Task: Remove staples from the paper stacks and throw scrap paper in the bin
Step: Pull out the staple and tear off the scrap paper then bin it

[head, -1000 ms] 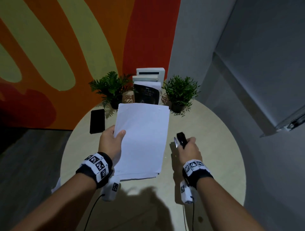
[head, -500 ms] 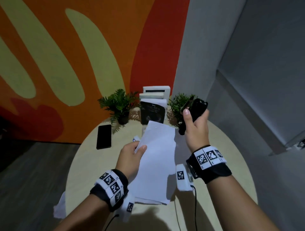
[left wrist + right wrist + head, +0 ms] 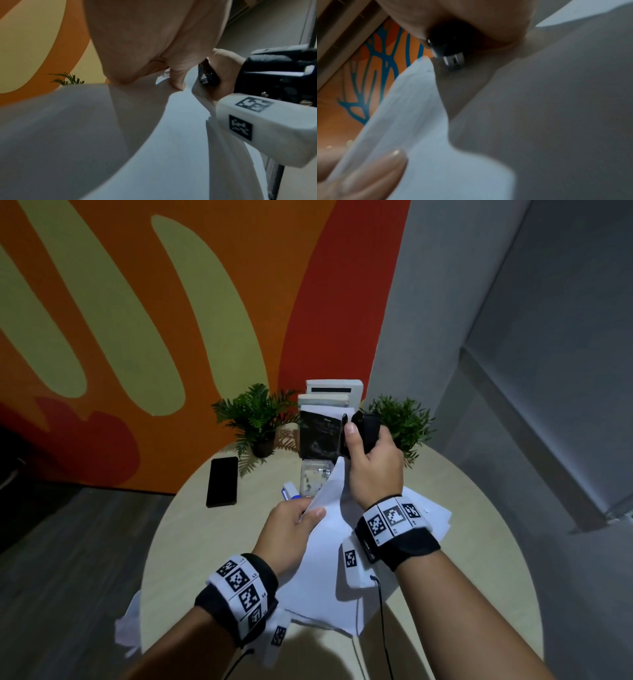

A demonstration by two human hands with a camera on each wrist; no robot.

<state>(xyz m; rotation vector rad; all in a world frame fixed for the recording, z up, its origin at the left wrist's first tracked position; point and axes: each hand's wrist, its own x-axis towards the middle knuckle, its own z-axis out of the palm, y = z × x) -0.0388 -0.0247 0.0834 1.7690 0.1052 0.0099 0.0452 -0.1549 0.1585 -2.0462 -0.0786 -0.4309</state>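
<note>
My left hand point(image 3: 301, 518) pinches a white paper stack point(image 3: 325, 563) near its upper edge and holds it lifted over the round table point(image 3: 212, 542). The stack's top corner point(image 3: 339, 465) points up at the black staple remover point(image 3: 359, 433), which my right hand point(image 3: 370, 460) grips just above it. In the left wrist view my left fingers point(image 3: 178, 79) press the paper point(image 3: 154, 135) beside the remover's metal claws point(image 3: 205, 75). The right wrist view has the remover point(image 3: 450, 51) right by the paper corner point(image 3: 426, 63). More white sheets point(image 3: 431, 515) lie under my right wrist.
At the table's back stand two small potted plants point(image 3: 257, 419) point(image 3: 404, 422) and upright books point(image 3: 325, 419). A black phone point(image 3: 222, 481) lies at the left, a clear plastic box point(image 3: 315, 479) and a white-blue stapler point(image 3: 291, 491) near the middle. Loose paper point(image 3: 128, 628) hangs off the front-left edge.
My right hand lifted the staple remover from the table up to the stack's top corner. My left hand raised and tilted the stack, corner up. The head view moved up and closer.
</note>
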